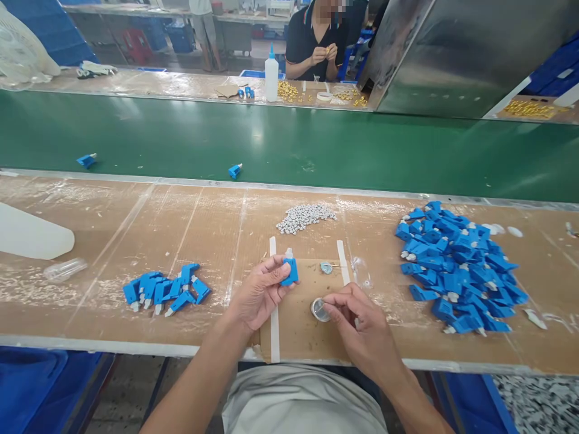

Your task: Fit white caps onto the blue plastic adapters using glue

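Small finished pile versus big blue pile: mostly left, probably. Left hand pinches a blue connector; right hand pinches at a small round tin.

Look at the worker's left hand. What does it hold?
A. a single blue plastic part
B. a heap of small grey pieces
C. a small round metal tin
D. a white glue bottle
A: the left hand pinches one blue plastic part between thumb and fingers, above the wooden bench.

Brown workbench with blue parts
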The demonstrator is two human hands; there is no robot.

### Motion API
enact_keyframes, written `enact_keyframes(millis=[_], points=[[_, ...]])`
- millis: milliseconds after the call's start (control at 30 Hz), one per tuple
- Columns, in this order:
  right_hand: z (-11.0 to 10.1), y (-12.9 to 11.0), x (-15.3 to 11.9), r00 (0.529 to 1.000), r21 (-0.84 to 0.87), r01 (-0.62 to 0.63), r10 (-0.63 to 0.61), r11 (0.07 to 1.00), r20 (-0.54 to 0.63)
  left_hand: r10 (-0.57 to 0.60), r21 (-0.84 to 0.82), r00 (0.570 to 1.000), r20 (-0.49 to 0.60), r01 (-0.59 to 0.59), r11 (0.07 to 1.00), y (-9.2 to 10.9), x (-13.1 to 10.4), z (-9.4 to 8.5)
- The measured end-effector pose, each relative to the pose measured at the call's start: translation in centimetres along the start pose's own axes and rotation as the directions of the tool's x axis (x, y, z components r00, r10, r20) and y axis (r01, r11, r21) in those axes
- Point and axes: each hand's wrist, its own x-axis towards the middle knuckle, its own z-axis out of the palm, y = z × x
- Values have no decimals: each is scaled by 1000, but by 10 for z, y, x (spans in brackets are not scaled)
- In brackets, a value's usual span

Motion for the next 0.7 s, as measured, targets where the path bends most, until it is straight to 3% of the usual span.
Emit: enact_keyframes(millis=[100,200,300,367,433,600,700], points=[[-1,-1,-2,1000,1,5,-5,1000,21,-19,-4,1000,15,19,1000,-2,-4,3],[-7,3,0,993,127,-118,119,985,5,-52,5,996,69,52,999,-6,-8,6],[-18,6,5,960,405,-257,281,878,-1,-110,2,988,104,111,994,-12,-11,11],[-26,3,9,951,561,-255,310,788,-3,-149,-3,981,121,151,989,-16,-13,15],[-33,-7,13,957,627,-191,286,756,-53,-178,12,973,144,178,984,-20,-15,19],[-36,-41,17,947,403,7,123,915,-296,-217,63,959,181,209,976,-28,-17,27],[-33,-49,16,946,263,76,14,962,-325,-225,63,957,185,216,974,-30,-18,29]])
